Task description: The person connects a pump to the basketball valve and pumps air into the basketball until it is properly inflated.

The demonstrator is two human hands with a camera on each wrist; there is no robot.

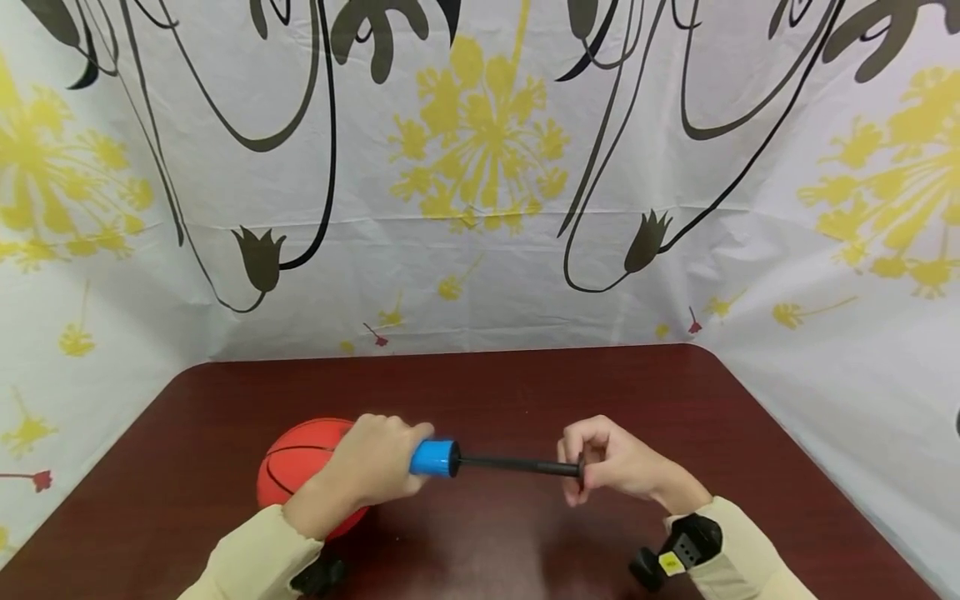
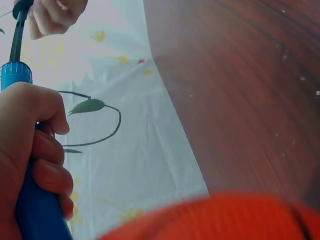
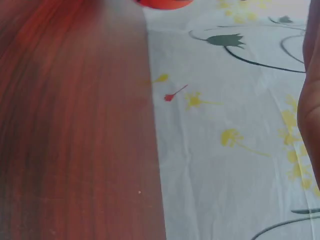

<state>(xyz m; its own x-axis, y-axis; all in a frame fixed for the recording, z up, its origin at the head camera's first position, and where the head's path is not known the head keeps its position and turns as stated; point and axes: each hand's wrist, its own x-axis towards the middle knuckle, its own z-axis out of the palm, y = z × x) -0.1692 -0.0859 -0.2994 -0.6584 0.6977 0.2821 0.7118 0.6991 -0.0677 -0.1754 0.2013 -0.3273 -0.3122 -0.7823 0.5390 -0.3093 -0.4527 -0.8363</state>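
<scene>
Presently I'm clamping the left grip (image 1: 377, 461) round the blue pump (image 1: 435, 459), pinching its black rod (image 1: 517, 466) at the right end with the right grip (image 1: 613, 458).

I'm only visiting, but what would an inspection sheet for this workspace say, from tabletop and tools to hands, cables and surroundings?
Surface: glossy, dark reddish-brown table with rounded far corners.
Job's things: blue pump-like tool with its black rod extended; orange-red ball with black lines, partly hidden in the head view.
Clutter: nothing seen.
Grip: left hand curled round the tool; right hand holding the rod's end.
Cables: nothing seen.
Surroundings: white flower-printed sheet behind the table and along both sides.
</scene>
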